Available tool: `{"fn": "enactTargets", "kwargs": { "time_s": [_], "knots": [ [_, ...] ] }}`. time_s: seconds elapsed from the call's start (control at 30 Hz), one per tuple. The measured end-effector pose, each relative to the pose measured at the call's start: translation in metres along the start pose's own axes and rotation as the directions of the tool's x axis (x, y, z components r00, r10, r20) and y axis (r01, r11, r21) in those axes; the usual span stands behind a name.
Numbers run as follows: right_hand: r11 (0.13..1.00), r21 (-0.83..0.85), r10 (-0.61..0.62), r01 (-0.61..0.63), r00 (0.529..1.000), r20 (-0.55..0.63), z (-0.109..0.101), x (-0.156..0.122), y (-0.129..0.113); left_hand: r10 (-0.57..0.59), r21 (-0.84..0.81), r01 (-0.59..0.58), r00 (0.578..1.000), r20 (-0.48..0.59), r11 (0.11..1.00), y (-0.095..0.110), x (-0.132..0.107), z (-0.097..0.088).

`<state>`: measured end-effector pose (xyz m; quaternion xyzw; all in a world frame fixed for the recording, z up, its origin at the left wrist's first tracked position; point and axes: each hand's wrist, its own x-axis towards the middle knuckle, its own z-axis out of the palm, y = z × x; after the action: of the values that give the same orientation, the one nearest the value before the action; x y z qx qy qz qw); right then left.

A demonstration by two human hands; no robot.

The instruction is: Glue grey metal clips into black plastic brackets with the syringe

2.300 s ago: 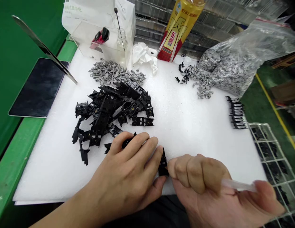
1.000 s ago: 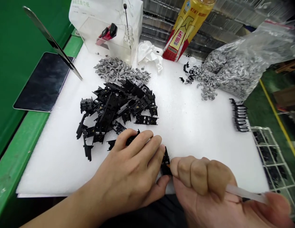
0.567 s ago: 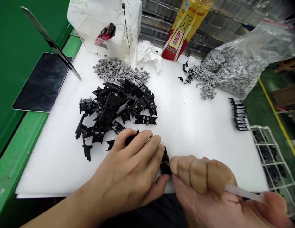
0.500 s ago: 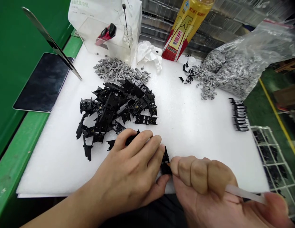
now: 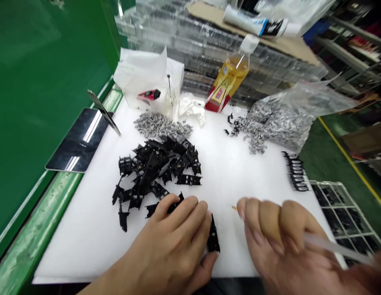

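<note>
My left hand point(image 5: 178, 237) is closed over a black plastic part point(image 5: 213, 235) at the front of the white foam board. One end of that part sticks out between the fingertips and the thumb; the rest is hidden. To its right, my right hand point(image 5: 288, 233) is curled palm up around a thin tool, whose small orange tip point(image 5: 235, 207) pokes out past the fingers. A pale, blurred stick point(image 5: 334, 246) crosses that hand and seems to belong to the same tool. The orange tip is apart from the black part. Beyond my left hand lies a heap of similar black parts point(image 5: 153, 164).
Small grey pieces point(image 5: 161, 125) are heaped behind the black parts. A bag of grey pieces point(image 5: 279, 119), a drink bottle point(image 5: 228, 78) and a row of black parts point(image 5: 296, 172) stand or lie rightward. Tweezers point(image 5: 104, 112) rise beside a tablet point(image 5: 81, 139) at left.
My right hand has drawn away to the right, taking the orange tip off the black part. My left hand keeps its hold. The camera view has tilted up, showing more background.
</note>
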<state>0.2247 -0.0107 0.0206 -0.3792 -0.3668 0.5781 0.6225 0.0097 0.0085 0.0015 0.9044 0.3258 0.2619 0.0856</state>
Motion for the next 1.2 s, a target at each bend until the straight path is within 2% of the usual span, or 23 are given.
{"fn": "enactTargets", "kwargs": {
  "time_s": [0.1, 0.17, 0.23, 0.27, 0.33, 0.4, 0.43, 0.5, 0.57, 0.67, 0.77, 0.87, 1.0, 1.1, 1.17, 1.2],
  "knots": [
    [0.959, -0.279, -0.006, 0.051, 0.987, 0.160, 0.010, 0.038, -0.003, 0.058, 0.023, -0.056, 0.997, -0.057, 0.998, -0.001, -0.002, 0.002],
    [0.896, -0.441, 0.061, 0.053, 0.968, 0.242, 0.017, 0.055, -0.001, 0.094, 0.051, -0.091, 0.993, -0.076, 0.995, -0.002, -0.003, 0.004],
    [0.855, -0.516, 0.124, 0.057, 0.942, 0.310, 0.019, 0.065, -0.001, 0.125, 0.084, -0.117, 0.988, -0.089, 0.990, -0.005, -0.003, 0.008],
    [0.846, -0.526, 0.124, 0.082, 0.930, 0.345, 0.018, 0.069, -0.004, 0.136, 0.104, -0.127, 0.987, -0.087, 0.987, -0.006, -0.004, 0.010],
    [0.796, -0.562, 0.007, 0.226, 0.924, 0.382, 0.013, 0.082, -0.011, 0.153, 0.138, -0.141, 0.985, -0.077, 0.980, -0.009, -0.005, 0.015],
    [0.665, -0.632, -0.177, 0.398, 0.906, 0.385, 0.009, 0.104, -0.018, 0.161, 0.166, -0.146, 0.984, -0.081, 0.975, -0.011, -0.006, 0.018],
    [0.597, -0.669, -0.210, 0.443, 0.891, 0.403, 0.009, 0.119, -0.019, 0.166, 0.178, -0.148, 0.982, -0.093, 0.973, -0.012, -0.006, 0.019],
    [0.487, -0.727, -0.163, 0.484, 0.868, 0.469, 0.013, 0.149, -0.014, 0.173, 0.204, -0.146, 0.978, -0.120, 0.968, -0.013, -0.007, 0.019],
    [0.377, -0.755, -0.067, 0.537, 0.828, 0.556, 0.021, 0.174, -0.003, 0.175, 0.230, -0.139, 0.974, -0.142, 0.963, -0.012, -0.007, 0.019],
    [0.231, -0.750, 0.035, 0.619, 0.765, 0.643, 0.030, 0.195, 0.015, 0.176, 0.278, -0.122, 0.968, -0.179, 0.953, -0.012, -0.006, 0.020],
    [0.132, -0.736, 0.075, 0.664, 0.734, 0.675, 0.034, 0.200, 0.027, 0.177, 0.317, -0.104, 0.961, -0.213, 0.943, -0.013, -0.005, 0.024],
    [0.075, -0.727, 0.075, 0.683, 0.723, 0.687, 0.035, 0.203, 0.029, 0.182, 0.333, -0.098, 0.956, -0.229, 0.938, -0.014, -0.005, 0.028],
    [0.049, -0.740, 0.021, 0.671, 0.740, 0.673, 0.026, 0.196, 0.008, 0.172, 0.322, -0.088, 0.954, -0.244, 0.943, -0.013, -0.006, 0.027],
    [0.051, -0.788, -0.094, 0.613, 0.789, 0.607, 0.004, 0.162, -0.027, 0.167, 0.284, -0.094, 0.955, -0.245, 0.954, -0.013, -0.007, 0.023],
    [0.054, -0.833, -0.153, 0.551, 0.829, 0.538, -0.014, 0.124, -0.049, 0.148, 0.250, -0.090, 0.964, -0.223, 0.964, -0.013, -0.007, 0.019],
    [0.063, -0.845, -0.141, 0.532, 0.843, 0.520, -0.021, 0.103, -0.055, 0.130, 0.235, -0.081, 0.971, -0.201, 0.969, -0.013, -0.007, 0.017]
  ]
}}
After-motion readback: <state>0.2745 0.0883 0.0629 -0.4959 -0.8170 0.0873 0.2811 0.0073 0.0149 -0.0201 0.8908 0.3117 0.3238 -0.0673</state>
